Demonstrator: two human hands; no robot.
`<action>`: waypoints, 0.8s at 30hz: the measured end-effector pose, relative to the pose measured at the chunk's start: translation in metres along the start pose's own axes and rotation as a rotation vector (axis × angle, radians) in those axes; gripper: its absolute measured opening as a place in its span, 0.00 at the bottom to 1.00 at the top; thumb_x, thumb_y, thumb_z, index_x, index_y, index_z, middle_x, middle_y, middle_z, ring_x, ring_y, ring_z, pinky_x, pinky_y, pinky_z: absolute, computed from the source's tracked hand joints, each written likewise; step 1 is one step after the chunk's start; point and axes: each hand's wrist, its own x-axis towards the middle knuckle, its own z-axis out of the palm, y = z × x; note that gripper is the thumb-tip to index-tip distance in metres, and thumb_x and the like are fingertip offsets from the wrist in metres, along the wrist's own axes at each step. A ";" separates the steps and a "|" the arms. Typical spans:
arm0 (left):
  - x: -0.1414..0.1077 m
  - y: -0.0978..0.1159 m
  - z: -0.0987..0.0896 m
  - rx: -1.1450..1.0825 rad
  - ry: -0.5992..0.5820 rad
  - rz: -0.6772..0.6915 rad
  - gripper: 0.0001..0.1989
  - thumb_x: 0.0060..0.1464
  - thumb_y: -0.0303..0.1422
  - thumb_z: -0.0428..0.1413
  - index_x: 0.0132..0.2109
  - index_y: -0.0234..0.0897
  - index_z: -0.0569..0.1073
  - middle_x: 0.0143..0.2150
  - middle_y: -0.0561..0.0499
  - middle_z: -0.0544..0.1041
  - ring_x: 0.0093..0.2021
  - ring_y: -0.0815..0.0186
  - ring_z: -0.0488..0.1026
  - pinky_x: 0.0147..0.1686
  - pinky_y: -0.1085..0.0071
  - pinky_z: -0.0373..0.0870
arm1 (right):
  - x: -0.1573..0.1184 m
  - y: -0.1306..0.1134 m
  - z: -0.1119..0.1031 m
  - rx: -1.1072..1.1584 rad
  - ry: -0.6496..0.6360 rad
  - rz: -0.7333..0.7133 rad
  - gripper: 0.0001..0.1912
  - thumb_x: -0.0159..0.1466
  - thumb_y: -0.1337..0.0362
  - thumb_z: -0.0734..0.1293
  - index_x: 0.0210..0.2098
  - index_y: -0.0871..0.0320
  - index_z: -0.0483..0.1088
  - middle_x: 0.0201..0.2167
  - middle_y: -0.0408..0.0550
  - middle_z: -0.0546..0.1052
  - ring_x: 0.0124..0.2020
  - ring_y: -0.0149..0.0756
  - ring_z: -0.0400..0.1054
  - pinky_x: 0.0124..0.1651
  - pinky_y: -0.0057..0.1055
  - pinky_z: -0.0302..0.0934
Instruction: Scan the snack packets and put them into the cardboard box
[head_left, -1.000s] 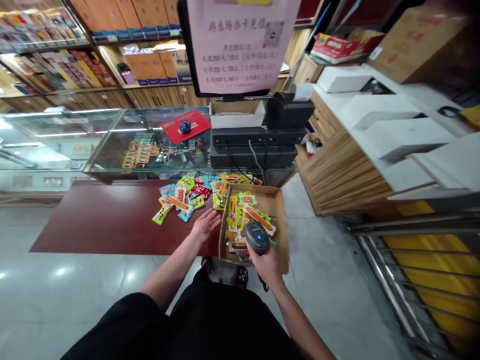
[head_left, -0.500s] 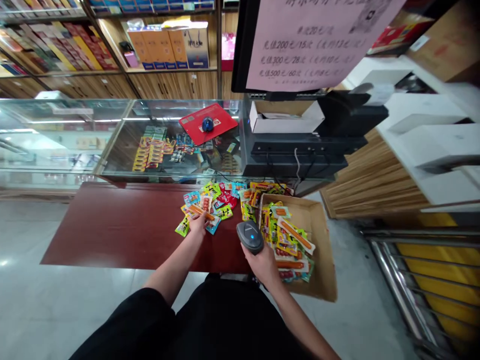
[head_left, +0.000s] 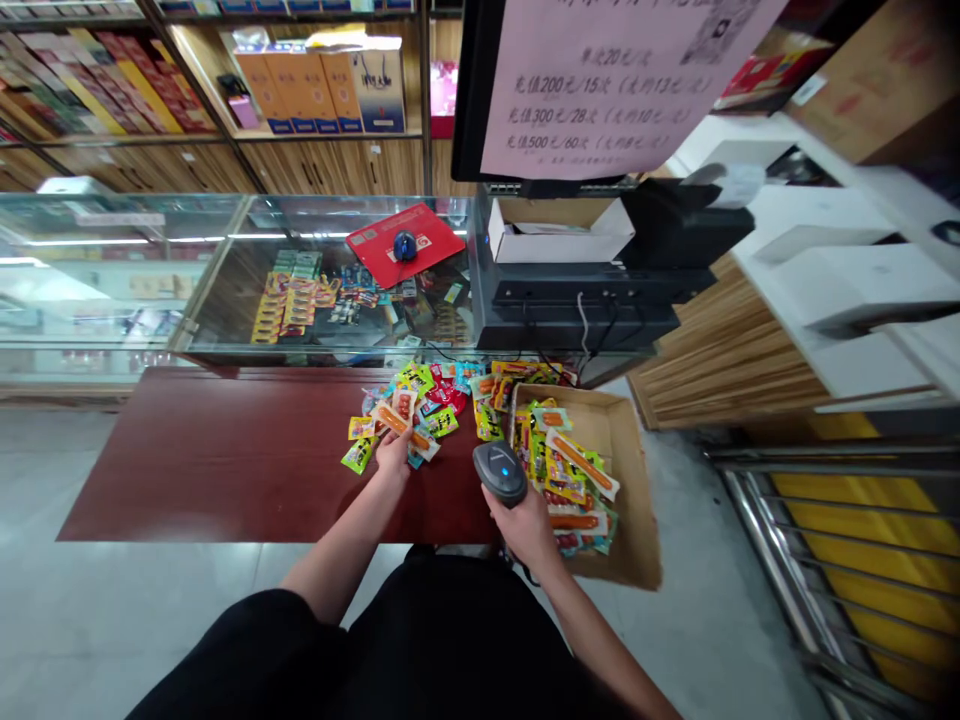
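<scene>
My left hand (head_left: 394, 456) is closed on a packaged sausage (head_left: 391, 419), pinching its near side over a pile of small snack packets (head_left: 439, 400) on the dark red board. Another long sausage pack lies crosswise under my fingers, and whether I hold it too I cannot tell. In my right hand (head_left: 531, 528) is a dark grey barcode scanner (head_left: 500, 473) with a blue light on top. It hovers at the left side of a cardboard box (head_left: 637, 480) that holds several snack packets and sausage packs (head_left: 583, 465).
Behind the red board (head_left: 225, 450) stands a glass display counter (head_left: 217, 270) with a red mat (head_left: 367, 250) and a mouse (head_left: 405, 246) on it. A monitor (head_left: 466, 100) bearing a pink sheet and a cash drawer (head_left: 570, 325) are at the back. Metal rails (head_left: 757, 530) stand right.
My left hand has shifted the sausage packs slightly within the pile, and a yellow packet now shows at its left. The scanner stays in my right hand. The view has moved slightly.
</scene>
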 end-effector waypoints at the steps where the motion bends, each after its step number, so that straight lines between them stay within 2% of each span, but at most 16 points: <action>1: -0.010 -0.001 0.000 -0.007 -0.039 -0.024 0.10 0.46 0.22 0.61 0.34 0.35 0.68 0.26 0.55 0.71 0.20 0.76 0.67 0.21 0.80 0.62 | -0.003 0.003 -0.004 0.004 0.007 -0.010 0.21 0.57 0.51 0.67 0.43 0.60 0.74 0.33 0.55 0.81 0.38 0.46 0.76 0.36 0.33 0.68; 3: -0.034 -0.005 0.003 -0.050 -0.128 -0.070 0.10 0.46 0.21 0.60 0.35 0.35 0.68 0.27 0.54 0.72 0.21 0.76 0.69 0.22 0.80 0.63 | -0.009 0.011 -0.015 0.005 0.032 -0.033 0.21 0.57 0.51 0.67 0.42 0.60 0.74 0.35 0.56 0.80 0.39 0.46 0.76 0.38 0.33 0.68; 5: -0.060 -0.011 0.013 -0.121 -0.279 -0.115 0.10 0.46 0.20 0.58 0.35 0.36 0.68 0.30 0.53 0.74 0.27 0.72 0.73 0.27 0.78 0.68 | -0.015 0.023 -0.029 -0.006 0.055 -0.033 0.20 0.57 0.51 0.67 0.40 0.61 0.74 0.35 0.57 0.80 0.40 0.47 0.75 0.40 0.35 0.68; 9: -0.114 -0.031 0.046 -0.210 -0.538 -0.223 0.06 0.44 0.20 0.52 0.31 0.35 0.68 0.32 0.48 0.76 0.36 0.64 0.76 0.38 0.68 0.73 | -0.029 0.049 -0.064 -0.013 0.096 -0.030 0.20 0.56 0.51 0.67 0.39 0.61 0.75 0.35 0.56 0.80 0.40 0.47 0.75 0.40 0.36 0.68; 11: -0.138 -0.045 0.063 -0.241 -0.665 -0.249 0.07 0.43 0.21 0.52 0.31 0.34 0.70 0.31 0.47 0.76 0.36 0.63 0.76 0.41 0.64 0.73 | -0.038 0.062 -0.084 -0.010 0.125 -0.036 0.20 0.56 0.52 0.67 0.40 0.60 0.75 0.35 0.55 0.80 0.39 0.47 0.75 0.39 0.36 0.68; 14: -0.167 -0.070 0.085 -0.258 -0.844 -0.303 0.06 0.48 0.25 0.53 0.35 0.34 0.74 0.34 0.47 0.77 0.37 0.64 0.75 0.46 0.62 0.71 | -0.053 0.079 -0.116 0.003 0.169 -0.026 0.18 0.56 0.53 0.67 0.39 0.60 0.76 0.31 0.54 0.81 0.35 0.46 0.76 0.35 0.34 0.68; 16: -0.181 -0.089 0.099 -0.222 -0.851 -0.336 0.04 0.51 0.27 0.55 0.35 0.34 0.74 0.34 0.47 0.78 0.36 0.65 0.75 0.46 0.63 0.71 | -0.062 0.090 -0.136 0.015 0.197 -0.012 0.18 0.56 0.53 0.67 0.38 0.60 0.76 0.29 0.54 0.80 0.34 0.46 0.76 0.34 0.33 0.68; 18: -0.191 -0.108 0.110 -0.162 -0.787 -0.317 0.01 0.51 0.25 0.57 0.33 0.34 0.74 0.31 0.50 0.77 0.33 0.68 0.75 0.44 0.66 0.72 | -0.070 0.101 -0.155 0.021 0.212 0.001 0.18 0.57 0.53 0.67 0.38 0.61 0.76 0.30 0.54 0.81 0.35 0.46 0.76 0.35 0.33 0.67; 20: -0.198 -0.126 0.118 -0.115 -0.757 -0.267 0.05 0.49 0.21 0.58 0.33 0.33 0.73 0.30 0.51 0.77 0.31 0.69 0.74 0.41 0.68 0.72 | -0.077 0.114 -0.169 0.031 0.219 0.002 0.19 0.57 0.53 0.67 0.40 0.61 0.76 0.34 0.54 0.81 0.37 0.45 0.76 0.38 0.33 0.67; 24: -0.207 -0.151 0.126 -0.066 -0.774 -0.201 0.08 0.47 0.16 0.56 0.31 0.32 0.72 0.31 0.50 0.77 0.34 0.68 0.75 0.41 0.70 0.72 | -0.086 0.138 -0.189 0.031 0.224 0.005 0.19 0.57 0.53 0.67 0.41 0.60 0.75 0.37 0.54 0.80 0.40 0.44 0.75 0.41 0.32 0.67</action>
